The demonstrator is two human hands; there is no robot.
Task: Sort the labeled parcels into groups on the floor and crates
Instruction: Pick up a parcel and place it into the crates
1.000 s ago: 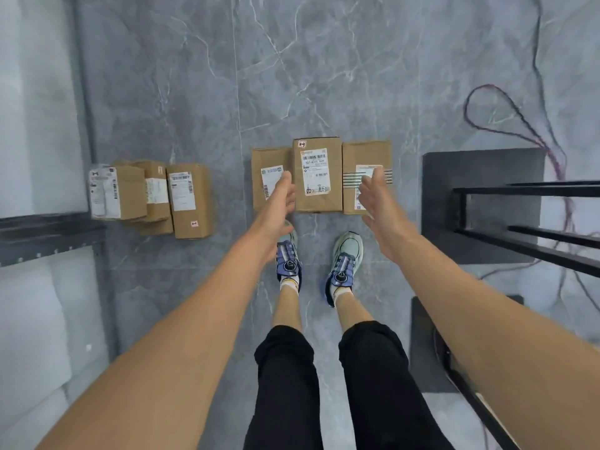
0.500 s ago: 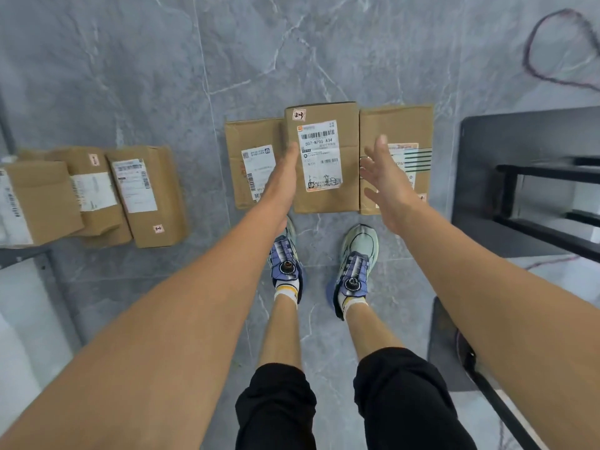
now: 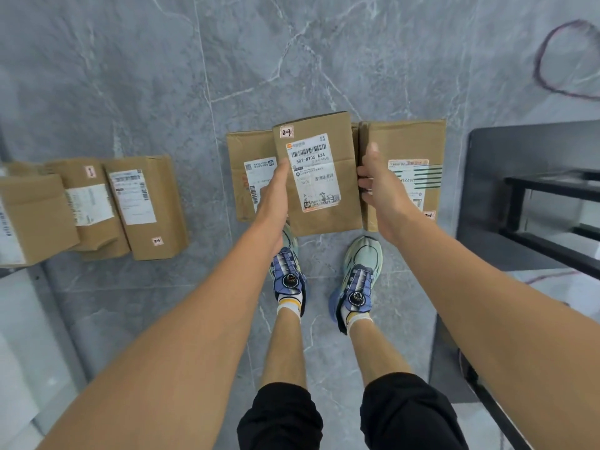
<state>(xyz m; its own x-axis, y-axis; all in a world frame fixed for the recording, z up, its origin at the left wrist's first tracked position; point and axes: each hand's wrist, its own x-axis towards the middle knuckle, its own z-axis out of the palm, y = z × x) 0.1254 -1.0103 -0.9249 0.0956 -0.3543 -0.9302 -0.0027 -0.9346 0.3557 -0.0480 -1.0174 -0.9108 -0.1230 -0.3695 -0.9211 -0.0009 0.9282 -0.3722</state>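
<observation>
The middle parcel (image 3: 319, 180) is clamped between both hands. The left hand (image 3: 274, 198) is pressed along its left edge, with the fingers laid up the side. The right hand (image 3: 378, 190) is closed on its right edge, thumb pointing up the side and fingers curled round. The 2 hands are kept apart by the width of the box.

This brown carton is seen from above, slightly tilted. A white shipping label reading 507-N705 A34 is carried on its top, and a small sticker marked 2-3 is stuck at its upper left corner. Part of the left parcel (image 3: 245, 177) is covered by it, and the right parcel (image 3: 406, 144) is found just beside it, resting on the floor (image 3: 292, 60).

Its near edge is seen above the toes of 2 blue and pale green shoes (image 3: 358, 274).

Well apart to the left, a group of 3 parcels (image 3: 146, 206) is laid on the grey marbled floor, labels up and sides touching.

A black frame (image 3: 526, 203) is seen at the right edge, and a looped cable (image 3: 540, 69) lies on the floor beyond it.
</observation>
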